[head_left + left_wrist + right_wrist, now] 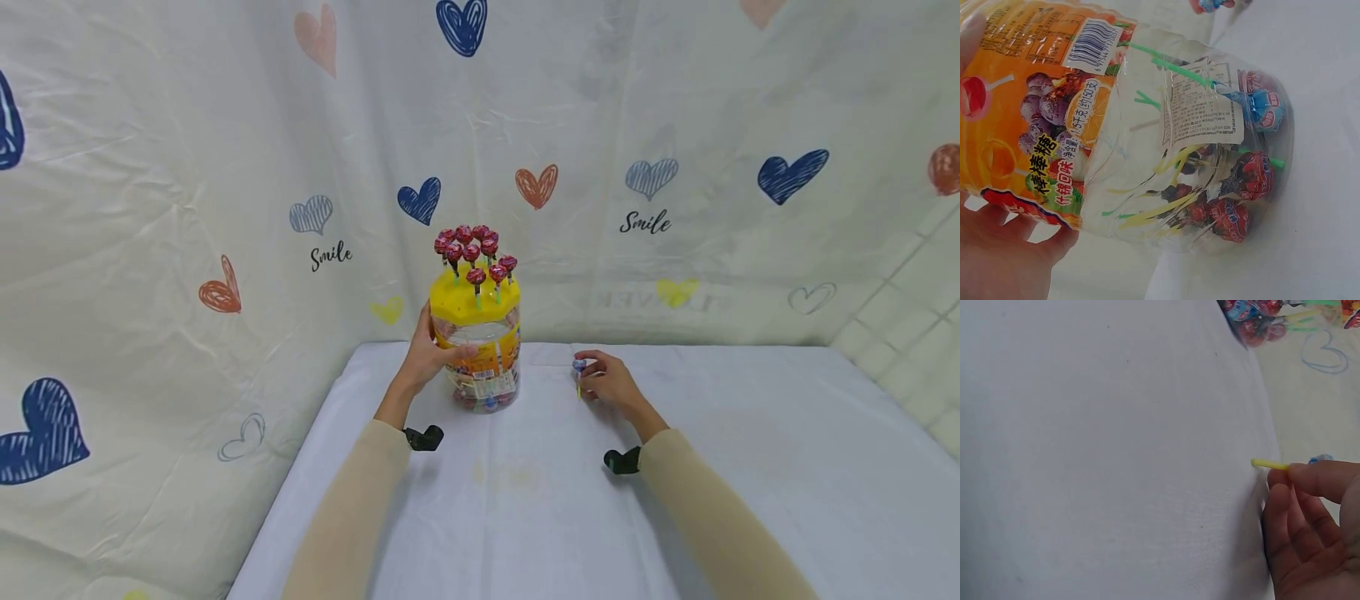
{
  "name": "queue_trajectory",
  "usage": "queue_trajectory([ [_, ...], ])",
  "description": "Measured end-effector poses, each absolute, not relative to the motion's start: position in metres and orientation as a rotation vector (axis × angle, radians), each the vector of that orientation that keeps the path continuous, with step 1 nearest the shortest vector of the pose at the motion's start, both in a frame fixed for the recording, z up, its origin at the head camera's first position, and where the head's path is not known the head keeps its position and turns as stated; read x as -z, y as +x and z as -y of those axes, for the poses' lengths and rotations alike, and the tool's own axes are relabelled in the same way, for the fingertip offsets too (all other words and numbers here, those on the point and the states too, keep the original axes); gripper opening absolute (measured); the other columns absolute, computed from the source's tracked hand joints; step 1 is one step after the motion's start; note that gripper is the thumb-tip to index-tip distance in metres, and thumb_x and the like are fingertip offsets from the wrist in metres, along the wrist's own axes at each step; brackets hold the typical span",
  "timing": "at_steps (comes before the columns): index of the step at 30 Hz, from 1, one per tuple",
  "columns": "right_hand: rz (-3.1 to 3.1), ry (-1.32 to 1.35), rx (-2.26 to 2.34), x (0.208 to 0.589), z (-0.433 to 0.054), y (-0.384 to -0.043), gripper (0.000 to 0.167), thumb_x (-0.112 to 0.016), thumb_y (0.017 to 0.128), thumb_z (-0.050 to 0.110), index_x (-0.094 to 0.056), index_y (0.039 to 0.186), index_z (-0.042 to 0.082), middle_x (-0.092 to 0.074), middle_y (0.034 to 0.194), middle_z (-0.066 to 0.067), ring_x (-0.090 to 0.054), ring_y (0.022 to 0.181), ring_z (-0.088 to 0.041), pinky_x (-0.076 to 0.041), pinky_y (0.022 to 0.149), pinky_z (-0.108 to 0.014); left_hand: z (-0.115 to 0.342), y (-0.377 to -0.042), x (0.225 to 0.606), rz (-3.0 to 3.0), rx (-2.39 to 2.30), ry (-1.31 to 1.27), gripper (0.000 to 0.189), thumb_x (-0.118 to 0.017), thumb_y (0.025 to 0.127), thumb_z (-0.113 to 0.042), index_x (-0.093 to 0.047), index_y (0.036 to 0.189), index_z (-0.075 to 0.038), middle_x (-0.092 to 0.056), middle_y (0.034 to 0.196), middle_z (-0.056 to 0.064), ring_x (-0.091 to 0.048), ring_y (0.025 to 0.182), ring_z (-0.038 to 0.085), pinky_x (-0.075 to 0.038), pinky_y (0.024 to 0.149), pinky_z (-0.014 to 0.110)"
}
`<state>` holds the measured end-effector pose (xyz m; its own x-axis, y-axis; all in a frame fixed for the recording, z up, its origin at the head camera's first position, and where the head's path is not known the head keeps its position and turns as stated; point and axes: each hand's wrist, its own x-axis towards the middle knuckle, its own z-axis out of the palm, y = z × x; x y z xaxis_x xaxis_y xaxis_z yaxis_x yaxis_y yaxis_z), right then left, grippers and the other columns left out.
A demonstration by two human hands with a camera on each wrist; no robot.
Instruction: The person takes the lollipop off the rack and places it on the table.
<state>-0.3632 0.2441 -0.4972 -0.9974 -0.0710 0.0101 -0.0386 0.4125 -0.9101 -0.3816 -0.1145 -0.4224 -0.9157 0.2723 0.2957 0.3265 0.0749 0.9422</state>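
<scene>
A clear plastic candy jar [498, 354] with an orange label stands upright on the table, and my left hand [431, 358] grips its left side, thumb across the front. Several red-wrapped lollipops [476, 276] stick up from its yellow lid [457, 310]. In the left wrist view, loose lollipops [1254, 175] lie at the bottom of the jar. To the right of it, my right hand [611, 385] pinches a blue-wrapped lollipop [579, 365] by its stick, candy end up. The yellow stick's [1267, 464] lower end shows below the fingertips in the right wrist view.
A white cloth covers the table [540, 500]. Close behind its far edge hangs a pale curtain [585, 108] printed with hearts and words. White tiles [907, 325] show at the far right.
</scene>
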Motion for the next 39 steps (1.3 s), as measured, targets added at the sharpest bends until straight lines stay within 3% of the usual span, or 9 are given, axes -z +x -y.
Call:
queue_trajectory([
  [8,-2.805,-0.151,1.392,0.499,-0.247,-0.368,0.052,-0.067,0.095,0.003,-0.054,0.145,0.006,-0.066,0.115,-0.021,-0.061,0.102,-0.03,-0.05,0.078,-0.029,0.115,-0.381,0.422,2.264,2.024,-0.638,0.097,-0.085,0.085,-0.031,-0.019,0.155,-0.047,-0.042,0.152,-0.002,-0.042,0.141,0.028,-0.033,0.121,0.063],
  [19,-2.82,-0.213,1.303,0.502,-0.251,-0.376,0.05,-0.067,0.095,0.005,-0.054,0.143,0.002,-0.065,0.112,-0.021,-0.062,0.106,-0.034,-0.052,0.086,-0.038,0.112,-0.383,0.421,2.253,2.029,-0.66,0.095,-0.078,0.09,-0.01,-0.019,0.155,-0.048,-0.042,0.153,-0.004,-0.04,0.143,0.028,-0.032,0.122,0.062],
  [23,-2.811,-0.2,1.299,0.503,-0.25,-0.376,0.047,-0.067,0.095,0.006,-0.056,0.141,0.002,-0.065,0.111,-0.02,-0.062,0.104,-0.032,-0.051,0.084,-0.037,0.113,-0.383,0.422,2.242,2.031,-0.676,0.094,-0.078,0.09,-0.011,-0.02,0.154,-0.049,-0.044,0.151,-0.004,-0.039,0.144,0.029,-0.032,0.122,0.062],
  [30,-2.809,-0.195,1.287,0.504,-0.251,-0.377,0.049,-0.065,0.098,0.009,-0.054,0.145,0.005,-0.065,0.118,-0.021,-0.06,0.11,-0.034,-0.05,0.09,-0.04,0.115,-0.383,0.42,2.25,2.029,-0.679,0.098,-0.086,0.084,-0.034,-0.02,0.154,-0.049,-0.043,0.152,-0.005,-0.041,0.142,0.025,-0.033,0.122,0.061],
  [36,-2.797,-0.192,1.306,0.502,-0.251,-0.375,0.053,-0.066,0.097,0.009,-0.051,0.147,0.004,-0.065,0.118,-0.021,-0.06,0.112,-0.036,-0.051,0.092,-0.043,0.114,-0.382,0.42,2.261,2.035,-0.662,0.096,-0.08,0.089,-0.017,-0.019,0.155,-0.048,-0.042,0.153,-0.004,-0.041,0.143,0.025,-0.032,0.122,0.061],
  [39,-2.792,-0.196,1.333,0.499,-0.253,-0.372,0.055,-0.067,0.097,0.01,-0.05,0.148,0.003,-0.064,0.119,-0.022,-0.06,0.114,-0.037,-0.052,0.091,-0.041,0.114,-0.382,0.42,2.256,2.038,-0.659,0.096,-0.08,0.089,-0.015,-0.019,0.156,-0.047,-0.043,0.153,-0.003,-0.041,0.142,0.026,-0.032,0.122,0.061],
])
